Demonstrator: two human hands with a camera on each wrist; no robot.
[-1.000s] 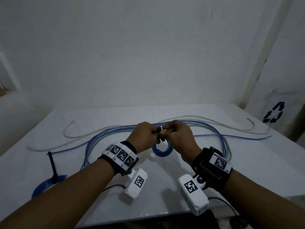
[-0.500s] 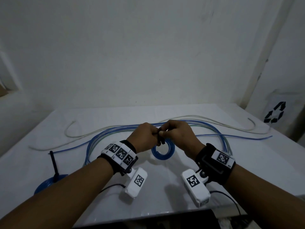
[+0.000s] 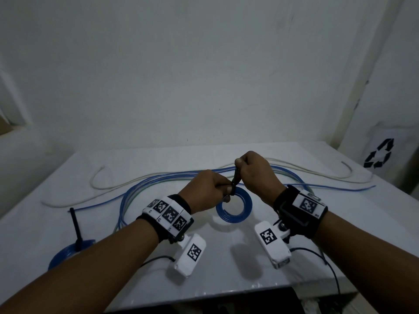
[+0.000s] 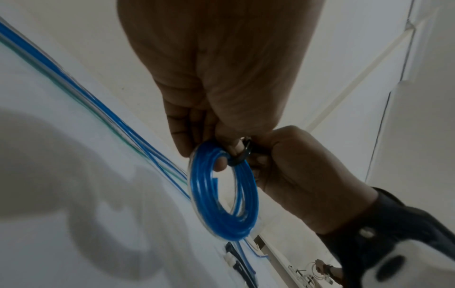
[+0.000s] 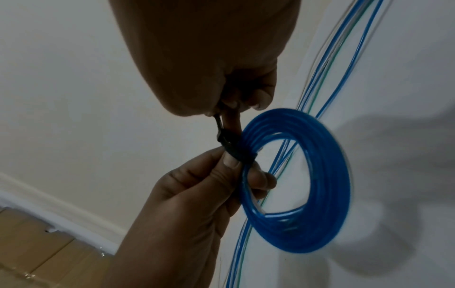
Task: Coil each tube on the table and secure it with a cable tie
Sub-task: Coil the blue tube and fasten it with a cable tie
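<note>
A small blue coiled tube [image 3: 235, 219] hangs above the white table [image 3: 226, 268]. A black cable tie [image 3: 234, 181] is wrapped round the coil's top. My left hand [image 3: 227, 192] pinches the coil at the tie, thumb on the band [image 5: 240, 154]. My right hand [image 3: 238, 165], a little higher and farther, pinches the tie's tail [image 5: 219, 124], which runs taut up from the band. In the left wrist view the coil [image 4: 221, 224] hangs below my left fingertips [image 4: 220, 163]. In the right wrist view the coil [image 5: 327, 194] looks slightly blurred.
Several loose blue tubes [image 3: 158, 180] and a white tube [image 3: 95, 184] sprawl across the far half of the table. Another blue coil [image 3: 68, 252], with a black tie tail [image 3: 76, 225] sticking up, lies at the front left. A recycling sign [image 3: 378, 155] is at the right.
My right hand has risen and moved away from the left, drawing the tie's tail up. The left hand has stayed on the coil, and more of the ring shows now.
</note>
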